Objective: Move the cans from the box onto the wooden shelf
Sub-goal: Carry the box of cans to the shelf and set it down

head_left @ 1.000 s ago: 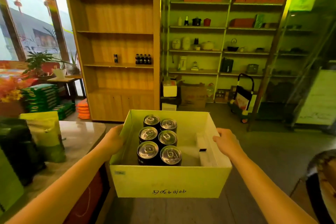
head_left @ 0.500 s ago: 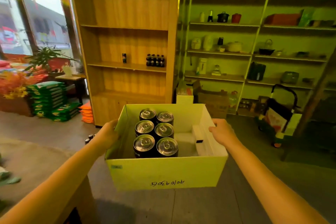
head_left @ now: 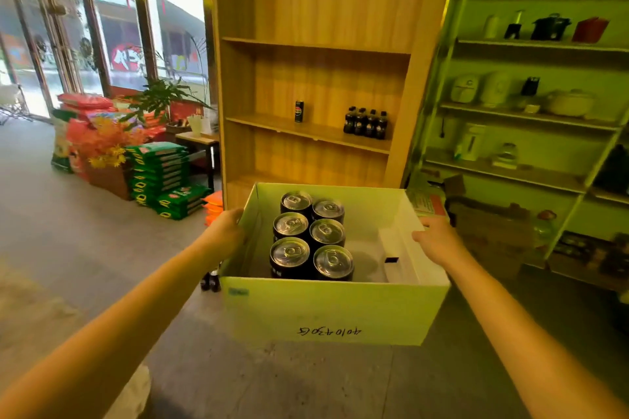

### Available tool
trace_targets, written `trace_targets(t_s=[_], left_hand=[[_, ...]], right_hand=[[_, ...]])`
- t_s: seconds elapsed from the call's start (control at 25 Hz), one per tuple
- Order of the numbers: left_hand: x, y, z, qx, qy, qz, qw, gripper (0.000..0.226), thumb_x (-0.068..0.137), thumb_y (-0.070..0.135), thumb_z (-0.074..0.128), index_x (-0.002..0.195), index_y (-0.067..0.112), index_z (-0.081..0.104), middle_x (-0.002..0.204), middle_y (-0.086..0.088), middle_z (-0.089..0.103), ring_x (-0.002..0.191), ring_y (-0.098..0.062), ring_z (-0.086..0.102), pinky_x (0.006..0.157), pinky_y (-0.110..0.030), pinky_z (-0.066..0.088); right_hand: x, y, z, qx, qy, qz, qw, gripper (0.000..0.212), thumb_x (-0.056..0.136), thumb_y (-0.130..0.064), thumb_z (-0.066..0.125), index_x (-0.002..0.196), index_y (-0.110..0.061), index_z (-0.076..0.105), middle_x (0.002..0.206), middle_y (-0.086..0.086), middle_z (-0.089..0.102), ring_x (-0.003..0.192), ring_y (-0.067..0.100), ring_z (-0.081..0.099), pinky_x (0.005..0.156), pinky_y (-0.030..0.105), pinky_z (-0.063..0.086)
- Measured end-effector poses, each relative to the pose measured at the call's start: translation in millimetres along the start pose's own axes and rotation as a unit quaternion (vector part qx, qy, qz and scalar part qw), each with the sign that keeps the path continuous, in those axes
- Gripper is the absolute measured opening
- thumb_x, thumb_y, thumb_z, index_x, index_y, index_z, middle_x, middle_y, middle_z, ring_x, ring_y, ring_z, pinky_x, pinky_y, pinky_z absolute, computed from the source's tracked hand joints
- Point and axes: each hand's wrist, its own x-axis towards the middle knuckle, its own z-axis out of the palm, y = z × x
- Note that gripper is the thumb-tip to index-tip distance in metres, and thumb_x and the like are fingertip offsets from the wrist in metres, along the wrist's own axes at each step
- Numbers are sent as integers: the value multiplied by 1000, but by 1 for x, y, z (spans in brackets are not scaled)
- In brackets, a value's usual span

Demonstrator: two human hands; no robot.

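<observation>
Shop floor before tall wooden shelf (head_left: 316,78), white open-topped cardboard box (head_left: 326,309) holding six dark silver-topped cans (head_left: 311,235), left hand (head_left: 223,231) and right hand (head_left: 439,241) gripping opposite walls, fingers curled over rims.

A shop: stocked display shelves (head_left: 531,119), stacked goods bags (head_left: 160,173), glass storefront (head_left: 112,27).

The pale green cardboard box (head_left: 333,313) carries handwritten dark marker figures on its near outer wall, upside down to the camera, seemingly "4010430" and one further unclear character. The single dark can (head_left: 299,111) on the wooden shelf (head_left: 306,131) shows a round red-white-blue Pepsi-style logo; its lettering is unreadable.
</observation>
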Motion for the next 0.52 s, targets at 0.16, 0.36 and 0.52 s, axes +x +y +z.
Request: trace_targets(t_s=[0.16,0.36,0.52], left_hand=[[118,2,-8,1,-1,1,1000,53,89,-9,41,139,9,34,137,-18,48,124,-33,47,97,-40,43],[258,-7,-10,-5,1,-23,1000,52,90,-7,39,140,9,33,137,-19,47,126,-34,45,99,-42,41],[378,-14,-7,-13,35,-49,998,51,90,-7,39,139,9,34,136,-18,48,125,-33,46,98,-42,42]], right_hand=[[107,-27,48,13,-4,-2,1000,23,86,-6,49,104,-9,64,87,8,57,83,30,57,71,36,43],[241,-53,111,34,-27,-13,999,24,86,-5,49,105,-6,64,86,8,59,80,27,56,66,29,38],[365,-77,175,53,-52,-38,996,27,90,-7,47,114,-7,60,100,12,63,79,23,53,64,27,39]])
